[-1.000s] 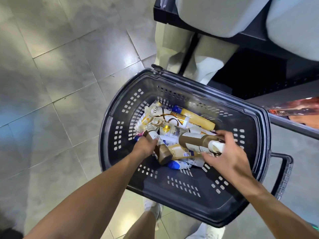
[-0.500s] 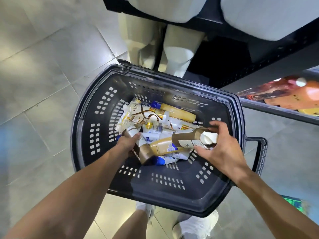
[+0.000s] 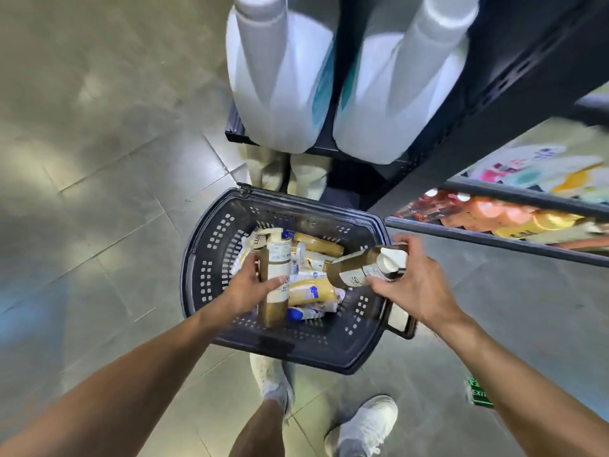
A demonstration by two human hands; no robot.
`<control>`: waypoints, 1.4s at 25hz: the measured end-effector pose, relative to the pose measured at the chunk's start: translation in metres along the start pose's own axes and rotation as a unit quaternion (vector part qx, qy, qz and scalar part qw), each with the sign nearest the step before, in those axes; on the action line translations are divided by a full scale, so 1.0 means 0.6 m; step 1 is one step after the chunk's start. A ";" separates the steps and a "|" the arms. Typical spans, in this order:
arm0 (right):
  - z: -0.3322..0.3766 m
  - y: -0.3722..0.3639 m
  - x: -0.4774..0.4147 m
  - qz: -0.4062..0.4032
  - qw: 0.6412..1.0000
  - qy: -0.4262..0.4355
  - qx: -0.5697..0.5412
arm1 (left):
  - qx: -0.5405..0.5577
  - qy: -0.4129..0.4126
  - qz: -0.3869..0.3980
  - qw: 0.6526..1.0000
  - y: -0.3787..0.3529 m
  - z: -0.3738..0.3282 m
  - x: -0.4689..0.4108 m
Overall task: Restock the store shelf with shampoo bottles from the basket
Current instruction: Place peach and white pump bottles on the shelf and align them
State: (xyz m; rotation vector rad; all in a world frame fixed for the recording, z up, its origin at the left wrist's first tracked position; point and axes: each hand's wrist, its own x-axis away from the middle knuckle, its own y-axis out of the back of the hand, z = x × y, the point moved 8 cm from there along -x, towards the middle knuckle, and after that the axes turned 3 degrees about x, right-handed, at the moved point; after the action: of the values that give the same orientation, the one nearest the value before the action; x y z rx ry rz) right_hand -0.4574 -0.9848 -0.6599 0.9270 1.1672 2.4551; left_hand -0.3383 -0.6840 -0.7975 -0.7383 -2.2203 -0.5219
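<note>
Over the pile inside the dark basket, the left hand gripped a brown pump bottle round its white label. Above the basket's right rim, the right hand grasped a tilted white-capped brown bottle, near the shelf beside the basket.

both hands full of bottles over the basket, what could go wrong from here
1. The left grip holds the pump bottle around its middle only, so it may slip and fall into the basket.
2. The right grip holds the capped brown bottle near its cap end with the body sticking out unsupported, so it could twist loose.
3. The shelf rail is close on the right, and a hurried lift might knock the bottle against it.
</note>
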 end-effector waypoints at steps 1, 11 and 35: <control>0.009 0.030 0.017 -0.005 1.000 0.003 -0.006 | -0.005 -0.019 0.009 1.000 -0.003 -0.036 0.028; 0.073 0.489 0.283 -0.176 0.975 0.073 -0.113 | -0.027 -0.206 0.087 0.974 -0.128 -0.438 0.387; -0.013 1.261 0.761 -0.416 0.874 0.202 -0.152 | -0.118 -0.565 0.198 0.793 -0.491 -1.104 1.075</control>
State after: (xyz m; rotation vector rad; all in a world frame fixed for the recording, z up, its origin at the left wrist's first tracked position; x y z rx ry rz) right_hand -0.7865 -1.2517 0.1154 -0.1974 0.9534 2.0151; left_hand -0.5574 -1.0517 0.0735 -1.9983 -2.9076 -0.1041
